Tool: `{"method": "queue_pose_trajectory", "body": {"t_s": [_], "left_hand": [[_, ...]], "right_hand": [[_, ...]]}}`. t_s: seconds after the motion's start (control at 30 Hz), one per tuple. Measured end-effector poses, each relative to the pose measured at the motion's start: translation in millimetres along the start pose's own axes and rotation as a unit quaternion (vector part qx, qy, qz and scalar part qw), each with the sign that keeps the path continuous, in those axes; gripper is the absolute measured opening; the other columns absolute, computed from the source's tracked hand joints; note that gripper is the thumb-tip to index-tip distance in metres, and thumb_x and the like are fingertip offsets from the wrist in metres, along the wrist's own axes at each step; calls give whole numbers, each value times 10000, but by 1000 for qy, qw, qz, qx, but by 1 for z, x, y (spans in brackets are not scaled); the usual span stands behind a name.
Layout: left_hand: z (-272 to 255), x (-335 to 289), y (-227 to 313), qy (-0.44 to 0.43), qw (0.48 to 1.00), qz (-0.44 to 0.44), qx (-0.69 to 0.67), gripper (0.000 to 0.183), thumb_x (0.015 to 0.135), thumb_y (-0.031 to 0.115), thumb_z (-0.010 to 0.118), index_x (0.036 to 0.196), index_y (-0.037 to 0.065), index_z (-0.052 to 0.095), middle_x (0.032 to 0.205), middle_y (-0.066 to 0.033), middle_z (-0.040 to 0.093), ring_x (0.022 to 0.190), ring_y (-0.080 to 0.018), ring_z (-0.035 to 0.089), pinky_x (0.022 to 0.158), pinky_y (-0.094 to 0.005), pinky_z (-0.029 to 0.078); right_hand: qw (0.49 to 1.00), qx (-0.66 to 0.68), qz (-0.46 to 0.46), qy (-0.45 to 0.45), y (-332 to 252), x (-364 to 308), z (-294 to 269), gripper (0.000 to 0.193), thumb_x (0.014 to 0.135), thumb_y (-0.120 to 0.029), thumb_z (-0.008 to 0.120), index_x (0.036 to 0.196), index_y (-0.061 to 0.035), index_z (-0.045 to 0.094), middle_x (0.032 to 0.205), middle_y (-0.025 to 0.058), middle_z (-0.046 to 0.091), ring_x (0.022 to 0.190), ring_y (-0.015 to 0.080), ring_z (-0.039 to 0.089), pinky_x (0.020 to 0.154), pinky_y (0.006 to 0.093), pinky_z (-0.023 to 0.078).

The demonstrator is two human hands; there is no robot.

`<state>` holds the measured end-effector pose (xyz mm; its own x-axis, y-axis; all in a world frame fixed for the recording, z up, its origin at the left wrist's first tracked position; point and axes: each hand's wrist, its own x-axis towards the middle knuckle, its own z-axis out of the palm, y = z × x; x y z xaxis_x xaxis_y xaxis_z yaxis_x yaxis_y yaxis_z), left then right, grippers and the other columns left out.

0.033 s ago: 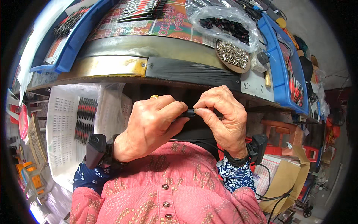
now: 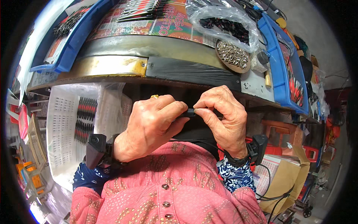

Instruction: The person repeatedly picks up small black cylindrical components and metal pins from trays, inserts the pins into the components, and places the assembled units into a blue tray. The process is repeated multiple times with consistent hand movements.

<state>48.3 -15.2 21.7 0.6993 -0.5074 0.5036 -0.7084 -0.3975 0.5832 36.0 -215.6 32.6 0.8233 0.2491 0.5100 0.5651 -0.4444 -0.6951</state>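
In front of my chest both hands meet over a small black cylindrical piece (image 2: 191, 112), just below the table edge. My left hand (image 2: 151, 121), with a yellow ring, has its fingers closed around the left end of the piece. Thumb and forefinger of my right hand (image 2: 223, 119) pinch its right end. Only a short dark stretch shows between the fingertips; the rest is hidden. Left of my left hand, rows of black and red pens (image 2: 86, 110) lie in a white plastic basket (image 2: 61, 128) with a clear liner.
On the table, pens (image 2: 140, 10) lie in a row on printed sheets. A round dish of small silver metal parts (image 2: 233, 54) stands by a clear bag (image 2: 209, 16) of black pieces. Blue trays (image 2: 69, 50) with pens flank the table; a cardboard box (image 2: 287, 170) is at lower right.
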Motion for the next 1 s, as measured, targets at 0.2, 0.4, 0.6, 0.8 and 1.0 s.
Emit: {"method": "queue_pose_trajectory", "body": {"t_s": [0.2, 0.4, 0.6, 0.8, 1.0], "left_hand": [[2, -1, -2, 5, 1000, 19, 21, 232, 732, 114, 758, 899, 61, 606, 718, -86, 525, 620, -287, 563, 538, -391, 459], [1, -2, -3, 3, 999, 24, 30, 230, 729, 109, 755, 887, 62, 596, 716, -92, 515, 620, -291, 563, 533, -395, 457], [2, -3, -6, 4, 999, 28, 30, 231, 723, 104, 755, 882, 60, 594, 713, -93, 511, 620, -289, 562, 530, -394, 456], [4, -4, -9, 18, 999, 34, 26, 233, 723, 102, 753, 894, 58, 600, 721, -89, 514, 626, -281, 563, 528, -390, 457], [7, -5, -11, 29, 998, 38, 39, 236, 721, 104, 755, 897, 60, 604, 723, -82, 515, 623, -273, 563, 523, -383, 460]], "right_hand": [[996, -78, -48, -16, -5, 4, -1, 165, 704, 40, 728, 838, -21, 655, 824, 85, 616, 789, 253, 588, 705, 349, 468], [989, -125, -72, -19, -10, 6, 1, 187, 686, 53, 737, 843, -14, 659, 831, 89, 615, 789, 263, 592, 698, 353, 477], [988, -132, -83, -14, -10, 4, 5, 214, 673, 48, 749, 862, -13, 671, 832, 96, 613, 781, 271, 593, 681, 358, 485], [982, -147, -121, -7, -6, 1, 8, 246, 655, 10, 764, 882, -8, 672, 849, 109, 609, 784, 287, 601, 686, 374, 507], [986, -126, -109, -14, -3, 0, 8, 253, 658, -16, 773, 889, -8, 672, 868, 111, 611, 788, 290, 606, 675, 382, 518]]}}
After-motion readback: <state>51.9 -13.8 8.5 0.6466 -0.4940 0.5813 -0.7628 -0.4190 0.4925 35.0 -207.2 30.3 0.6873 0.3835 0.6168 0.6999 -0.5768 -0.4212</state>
